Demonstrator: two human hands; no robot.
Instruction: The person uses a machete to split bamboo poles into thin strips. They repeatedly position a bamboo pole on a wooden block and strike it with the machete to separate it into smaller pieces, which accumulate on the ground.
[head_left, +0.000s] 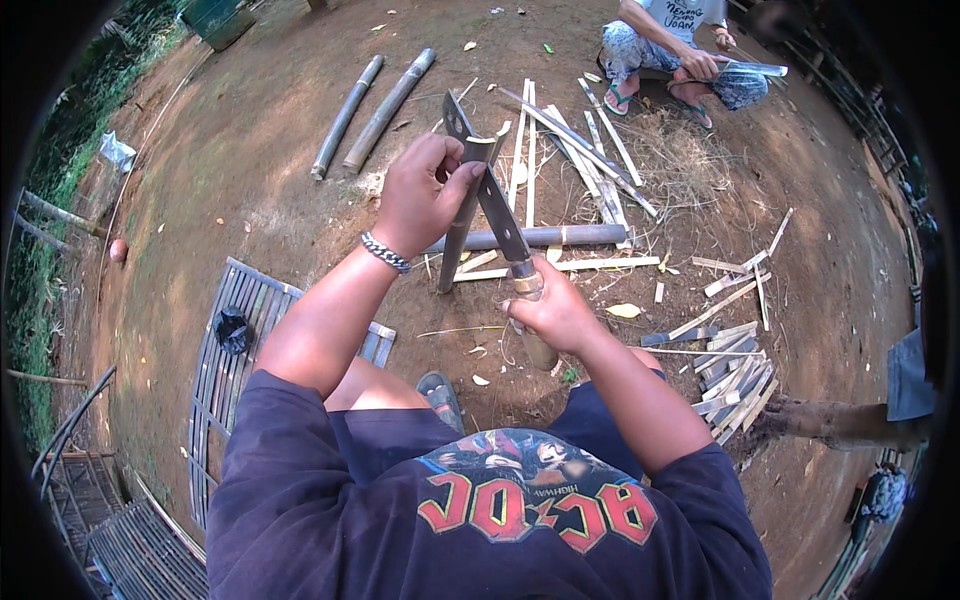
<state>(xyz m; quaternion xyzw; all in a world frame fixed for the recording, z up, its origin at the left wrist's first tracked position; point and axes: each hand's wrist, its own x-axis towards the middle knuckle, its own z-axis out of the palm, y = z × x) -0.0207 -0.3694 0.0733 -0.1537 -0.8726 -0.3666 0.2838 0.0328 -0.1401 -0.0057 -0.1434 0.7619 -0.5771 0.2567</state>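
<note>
My left hand (425, 195) is closed around the upper part of a split bamboo piece (458, 235), which stands near upright with its pale cut end on top. A machete (502, 218) with a dark, holed blade is in my right hand (562, 312), whose fingers wrap its wooden handle. The blade slants up and to the left, crossing the bamboo close to my left thumb. Whether its edge touches the bamboo, I cannot tell. Beyond my hands a bamboo pole (570, 236) lies crosswise on the ground, partly hidden by the blade and the bamboo piece.
Long bamboo strips (590, 165) lie ahead, near shavings (690, 165). A co-worker (670, 50) squats far right, holding a blade (752, 69). Two bamboo poles (390, 110) rest far left. Short split pieces (735, 385) are piled right; a slatted bamboo panel (215, 385) lies left.
</note>
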